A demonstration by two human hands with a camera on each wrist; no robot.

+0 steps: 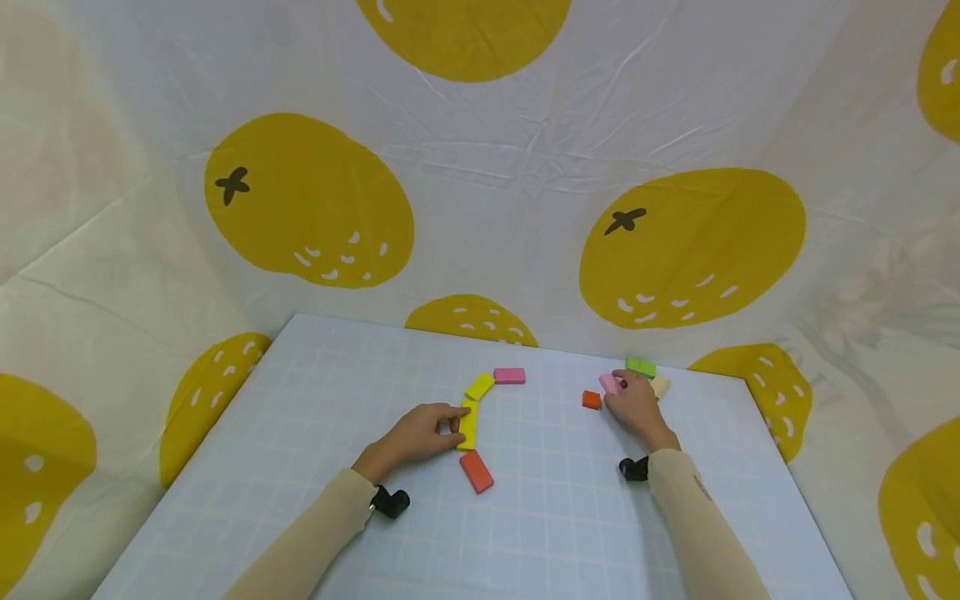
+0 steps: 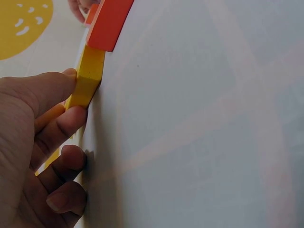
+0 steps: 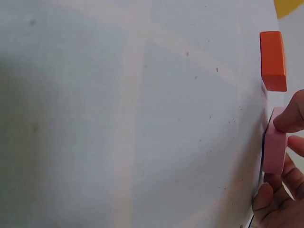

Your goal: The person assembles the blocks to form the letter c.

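L hand [image 1: 422,433] pinches yellow block [image 1: 468,426], red block [image 1: 477,472] just beside; R hand [image 1: 636,408] pinches lt pink block [image 1: 609,383] nr orange block [image 1: 591,400]; both part-closed

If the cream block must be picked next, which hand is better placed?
Probably the right hand: it is close beside the cream block, though it would likely need to release its pink block first. The left hand is farther away, gripping a yellow block.
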